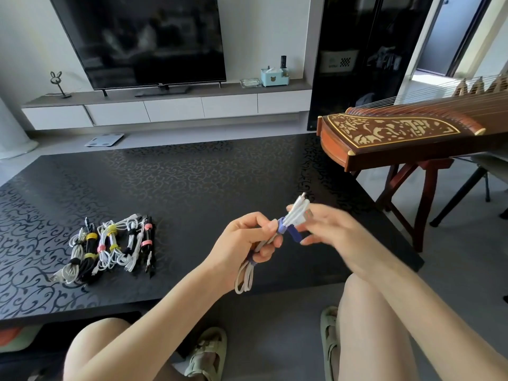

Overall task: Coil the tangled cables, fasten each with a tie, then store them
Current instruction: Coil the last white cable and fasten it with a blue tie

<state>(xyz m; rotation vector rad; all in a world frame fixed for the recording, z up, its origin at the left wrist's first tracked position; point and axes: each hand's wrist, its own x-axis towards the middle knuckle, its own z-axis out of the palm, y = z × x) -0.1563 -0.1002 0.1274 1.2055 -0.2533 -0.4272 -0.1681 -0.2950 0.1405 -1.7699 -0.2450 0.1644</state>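
Nearing the finish, we judge: our left hand (247, 237) grips the white cable (295, 213), right hand (327, 226) pinches its top, blue tie (283, 226) tail loose; tied bundles (110, 248) line the table (192, 174), storing remains.

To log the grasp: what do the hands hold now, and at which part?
Both hold one cable. The left hand grips its middle, just below the blue tie; the right hand, blurred, seems to pinch its upper end.

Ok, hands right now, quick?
Left hand: holding the white cable.
Right hand: fingers round the same cable's top end, beside the blue tie.
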